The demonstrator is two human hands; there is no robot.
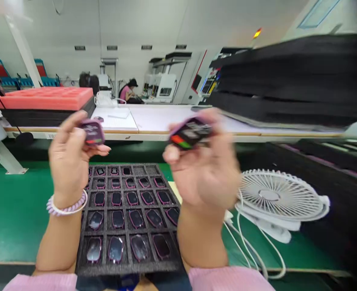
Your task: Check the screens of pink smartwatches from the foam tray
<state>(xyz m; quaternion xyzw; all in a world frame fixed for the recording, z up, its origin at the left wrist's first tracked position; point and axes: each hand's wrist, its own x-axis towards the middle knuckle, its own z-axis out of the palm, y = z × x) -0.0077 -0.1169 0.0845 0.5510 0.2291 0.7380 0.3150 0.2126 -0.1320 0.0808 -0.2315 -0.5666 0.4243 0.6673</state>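
Note:
Raised above the bench, my left hand (pixel 71 161) is closed on a small purple-framed smartwatch body (pixel 93 132) without a strap. Its face shows a dark screen with red and green at the bottom. My right hand (pixel 205 165), blurred by motion, grips a second smartwatch body (pixel 190 133) with a lit screen, tilted, with orange and green patches. Below and between both hands lies a black foam tray (pixel 129 267) whose compartments hold several similar purple-rimmed watch bodies. A few cells at its far right edge hold none.
A white fan (pixel 269 196) with cables lies right of the tray on the green bench (pixel 11 210). Black foam trays (pixel 287 81) are stacked at the right; red foam (pixel 48 98) tops another stack at left. Papers (pixel 114 119) lie on the shelf. Other people sit far behind.

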